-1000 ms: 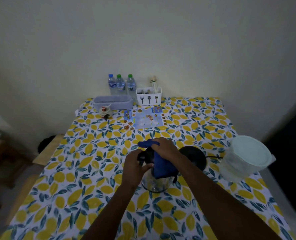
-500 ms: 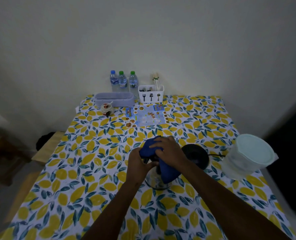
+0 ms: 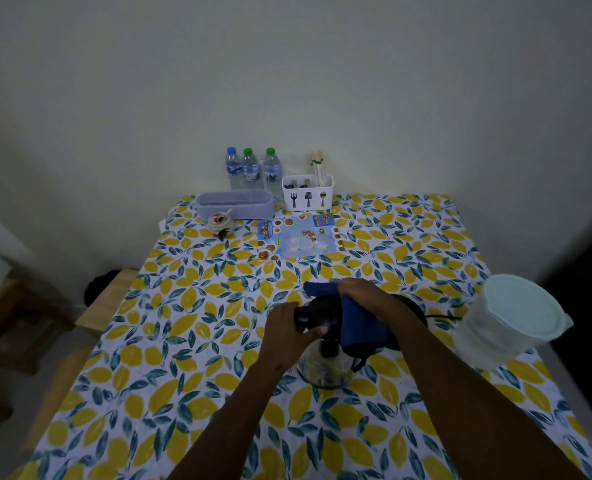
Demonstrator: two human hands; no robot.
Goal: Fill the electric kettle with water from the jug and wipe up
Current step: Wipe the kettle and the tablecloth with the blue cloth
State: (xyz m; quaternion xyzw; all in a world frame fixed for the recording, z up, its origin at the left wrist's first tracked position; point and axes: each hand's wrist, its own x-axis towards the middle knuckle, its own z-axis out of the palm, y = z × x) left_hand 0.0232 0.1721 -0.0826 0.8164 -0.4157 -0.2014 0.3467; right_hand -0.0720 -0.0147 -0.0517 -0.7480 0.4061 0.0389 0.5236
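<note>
A glass electric kettle (image 3: 324, 370) with a black lid stands on the lemon-print tablecloth (image 3: 190, 341), left of its black round base (image 3: 414, 304). My left hand (image 3: 287, 336) grips the kettle's black top from the left. My right hand (image 3: 364, 297) presses a blue cloth (image 3: 358, 327) over the lid and the kettle's right side. The translucent jug (image 3: 509, 320) with a pale green lid stands to the right, near the table's edge, untouched.
At the back stand three water bottles (image 3: 251, 169), a white cutlery holder (image 3: 307, 192), a lilac box (image 3: 235, 203), a small jar (image 3: 219, 222) and a printed menu sheet (image 3: 298, 239). A wooden bench (image 3: 104, 299) sits left of the table.
My right hand has slid the blue cloth to the right and down across the kettle's lid, uncovering the black top. My left hand keeps its hold.
</note>
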